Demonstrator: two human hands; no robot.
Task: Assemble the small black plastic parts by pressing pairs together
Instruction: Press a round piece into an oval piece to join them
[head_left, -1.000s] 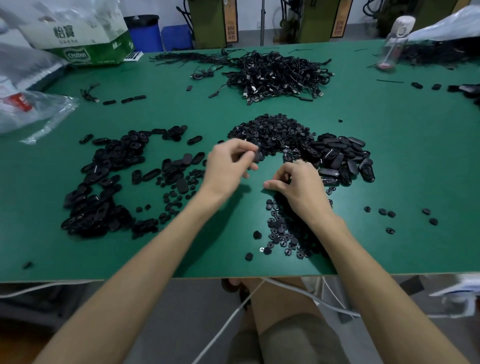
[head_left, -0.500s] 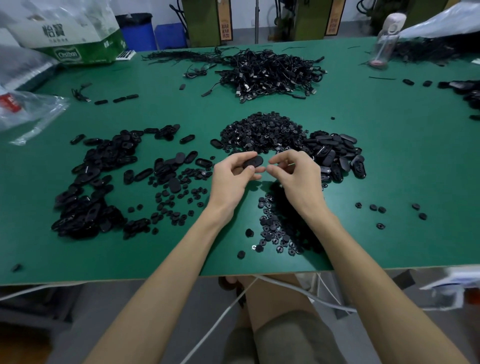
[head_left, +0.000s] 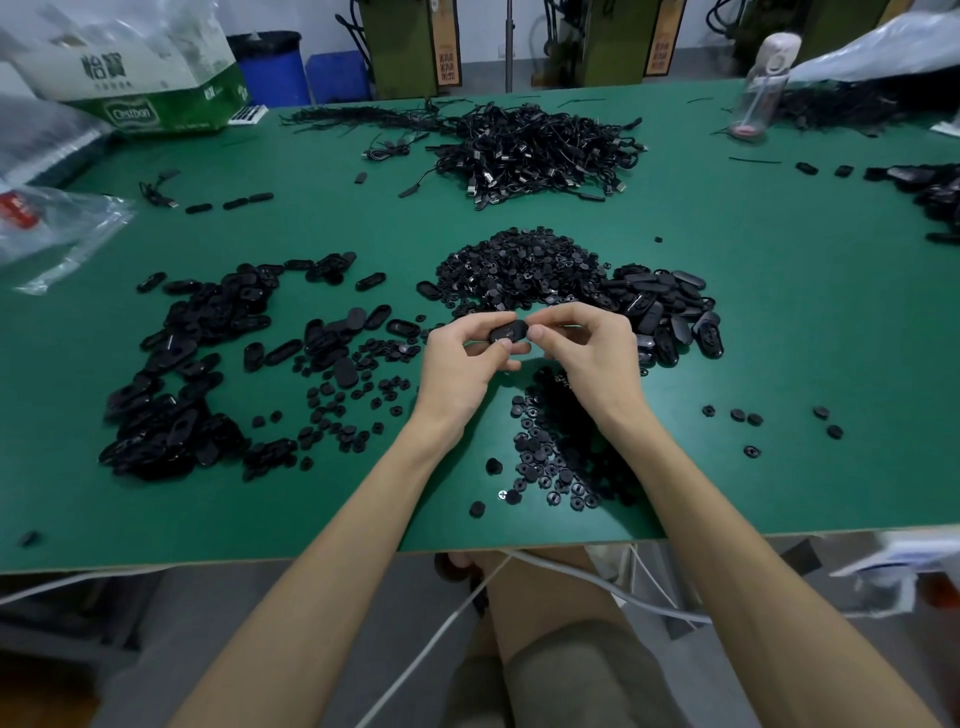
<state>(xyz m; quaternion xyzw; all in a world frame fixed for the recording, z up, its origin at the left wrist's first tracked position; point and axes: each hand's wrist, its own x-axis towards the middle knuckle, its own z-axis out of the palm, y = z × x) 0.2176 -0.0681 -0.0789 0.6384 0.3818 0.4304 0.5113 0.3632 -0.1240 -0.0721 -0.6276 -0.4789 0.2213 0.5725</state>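
Held part: one smooth black oval shell (head_left: 508, 331), glossy plastic, raised above the green table (head_left: 810, 322) between both hands.
Left hand (head_left: 465, 366): thumb and curled fingers pinch the shell's left end.
Right hand (head_left: 595, 358): thumb and forefinger pinch its right end.
Oval shell heaps: two, left (head_left: 192, 364) and right (head_left: 670, 306), too many pieces to count.
Round studs: one dense heap (head_left: 519, 273) behind the hands, one scatter (head_left: 550, 457) nearer; six strays (head_left: 737, 414) to the right.
Cable tangle (head_left: 535, 150): one, far side.
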